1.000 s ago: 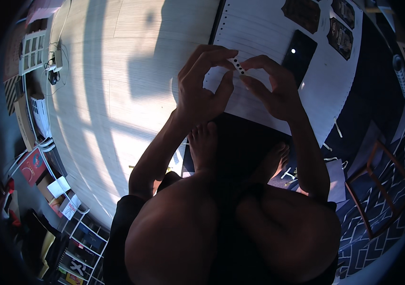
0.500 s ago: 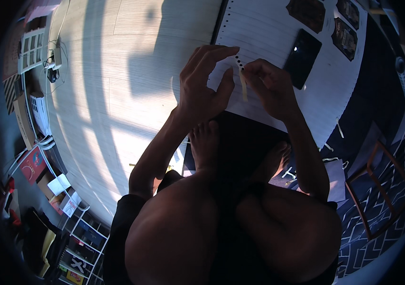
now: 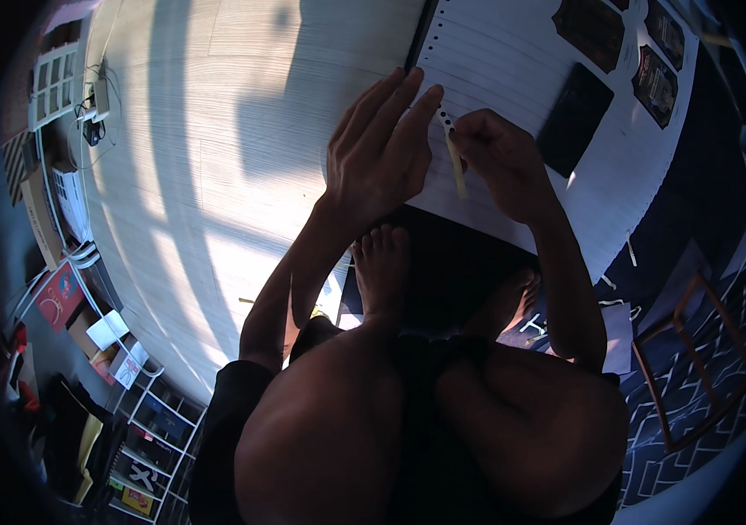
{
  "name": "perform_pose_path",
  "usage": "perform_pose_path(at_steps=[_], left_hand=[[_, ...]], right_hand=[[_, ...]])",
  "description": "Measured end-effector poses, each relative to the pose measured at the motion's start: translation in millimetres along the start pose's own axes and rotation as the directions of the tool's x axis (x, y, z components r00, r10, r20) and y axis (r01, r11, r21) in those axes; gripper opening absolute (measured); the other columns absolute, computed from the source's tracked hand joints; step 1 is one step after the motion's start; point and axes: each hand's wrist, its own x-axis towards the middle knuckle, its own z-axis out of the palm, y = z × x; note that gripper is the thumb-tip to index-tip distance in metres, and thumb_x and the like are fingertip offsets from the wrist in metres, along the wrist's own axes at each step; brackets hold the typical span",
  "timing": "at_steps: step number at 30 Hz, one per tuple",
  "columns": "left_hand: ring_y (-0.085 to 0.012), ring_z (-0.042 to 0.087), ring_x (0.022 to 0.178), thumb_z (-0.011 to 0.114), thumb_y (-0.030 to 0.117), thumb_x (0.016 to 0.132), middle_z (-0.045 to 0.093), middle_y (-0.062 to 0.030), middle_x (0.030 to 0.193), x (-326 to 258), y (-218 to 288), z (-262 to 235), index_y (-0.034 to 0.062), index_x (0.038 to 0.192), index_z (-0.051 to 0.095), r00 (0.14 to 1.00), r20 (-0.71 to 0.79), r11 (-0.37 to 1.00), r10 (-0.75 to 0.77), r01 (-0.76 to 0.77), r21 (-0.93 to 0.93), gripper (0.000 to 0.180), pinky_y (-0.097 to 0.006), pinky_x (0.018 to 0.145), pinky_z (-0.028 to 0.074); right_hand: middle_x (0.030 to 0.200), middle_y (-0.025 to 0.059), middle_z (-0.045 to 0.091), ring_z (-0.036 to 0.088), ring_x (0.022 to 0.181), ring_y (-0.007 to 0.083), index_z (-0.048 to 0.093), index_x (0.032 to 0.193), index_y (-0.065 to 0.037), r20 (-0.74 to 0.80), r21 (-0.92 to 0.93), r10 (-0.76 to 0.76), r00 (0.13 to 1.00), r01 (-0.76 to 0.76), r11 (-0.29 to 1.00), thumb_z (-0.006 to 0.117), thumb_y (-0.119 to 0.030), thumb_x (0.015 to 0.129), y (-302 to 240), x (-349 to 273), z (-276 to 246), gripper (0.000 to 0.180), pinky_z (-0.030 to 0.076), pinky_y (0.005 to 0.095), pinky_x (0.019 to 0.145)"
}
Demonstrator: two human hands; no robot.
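My left hand (image 3: 380, 144) lies with its fingers stretched out, over the left edge of a large white lined sheet (image 3: 487, 61) that has punched holes down that side. My right hand (image 3: 502, 162) pinches a narrow pale yellow strip (image 3: 458, 168) beside those holes, its thumb and forefinger pressed together. The strip's loose end hangs toward me over the sheet. Right of that hand, a dark phone (image 3: 575, 118) rests on the paper. Several dark cards with cut corners, one of them a brown card (image 3: 590, 32), lie farther back on the sheet.
Pale wooden floor (image 3: 242, 105) with sunlight and shadows spreads to the left. White wire shelving (image 3: 150, 424) with boxes and books lines the far left. On the right are a brown frame (image 3: 697, 367) and a dark patterned rug (image 3: 697, 464). My bare feet (image 3: 382, 267) stand near the sheet.
My left hand has gone from a curved, thumb-apart pose to flatter, straighter fingers. The sheet, with the phone and cards on it, has shifted right. My right hand keeps its pinch on the strip.
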Motion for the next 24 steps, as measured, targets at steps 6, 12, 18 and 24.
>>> perform_pose_path(at_steps=[6,12,18,24], left_hand=[[-0.0361,0.065,0.116,0.069,0.001,0.081,0.066,-0.0196,0.126,-4,-34,17,0.0019,0.125,0.066,0.995,0.005,0.993,-0.1,0.1,-0.055,0.044,-0.044,0.097,0.054],[-0.0334,0.064,0.105,0.068,0.002,0.082,0.066,-0.0157,0.116,-8,-75,45,0.0034,0.122,0.064,0.989,0.048,0.984,-0.142,0.146,-0.105,0.041,-0.044,0.091,0.05],[-0.0315,0.06,0.101,0.066,0.009,0.085,0.064,-0.0117,0.109,-3,-79,58,0.0071,0.12,0.065,0.983,0.126,0.99,-0.134,0.138,-0.023,0.035,-0.044,0.092,0.044],[-0.0299,0.059,0.101,0.067,0.01,0.085,0.064,-0.01,0.109,-5,-80,58,0.01,0.12,0.067,0.987,0.128,0.995,-0.101,0.102,0.0,0.035,-0.044,0.091,0.043]], right_hand=[[0.085,0.0061,0.065,0.059,0.07,0.01,0.062,0.107,0.0,-0.027,-0.103,0.148,0.989,-0.15,0.983,0.057,-0.017,0.105,9,25,-3,0.018,0.05,0.0274,0.066],[0.071,0.0073,0.064,0.058,0.054,0.0114,0.063,0.102,0.004,-0.121,-0.149,0.138,0.983,-0.155,0.977,0.057,-0.018,0.103,26,63,-7,0.023,0.048,0.0293,0.054],[0.069,0.0088,0.065,0.06,0.052,0.0116,0.065,0.098,0.005,-0.153,-0.249,0.124,0.98,-0.159,0.955,0.059,-0.02,0.101,25,76,-11,0.026,0.048,0.0296,0.051],[0.068,0.0081,0.065,0.06,0.052,0.0114,0.066,0.099,0.006,-0.169,-0.225,0.178,0.969,-0.213,0.951,0.06,-0.021,0.101,25,75,-9,0.027,0.048,0.0292,0.051]])
